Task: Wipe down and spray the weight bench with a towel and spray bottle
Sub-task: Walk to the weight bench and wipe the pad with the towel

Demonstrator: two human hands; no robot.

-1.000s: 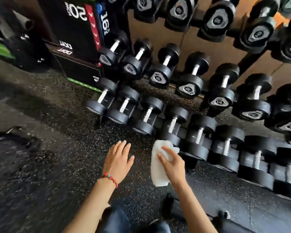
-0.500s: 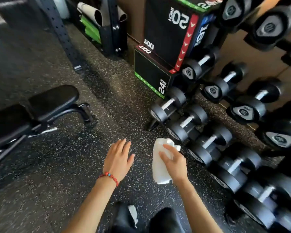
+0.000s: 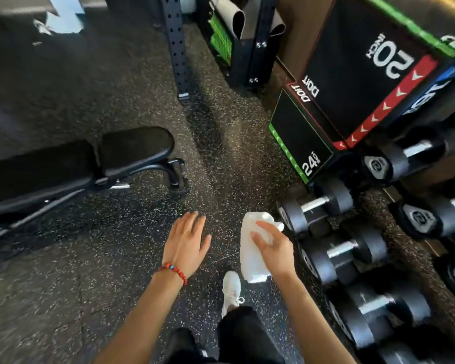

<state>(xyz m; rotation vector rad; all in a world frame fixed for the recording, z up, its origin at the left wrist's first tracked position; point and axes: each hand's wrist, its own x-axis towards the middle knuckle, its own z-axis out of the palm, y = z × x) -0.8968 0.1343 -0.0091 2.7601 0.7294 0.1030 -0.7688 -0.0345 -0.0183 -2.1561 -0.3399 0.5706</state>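
White towel (image 3: 252,254), black bench (image 3: 63,166), seemingly white-speckled floor (image 3: 103,271)

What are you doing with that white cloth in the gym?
A person is standing on the gym floor, holding a white towel in the right hand. The left hand is open and empty. The black weight bench sits off to the left, not touched yet. Dumbbells line the right side. No spray bottle shows.

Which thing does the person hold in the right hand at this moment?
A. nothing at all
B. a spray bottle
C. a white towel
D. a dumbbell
C. The right hand is closed around a white towel that hangs above the floor, while the left hand is open and empty; no spray bottle is in view, and the dumbbells rest untouched on the right.
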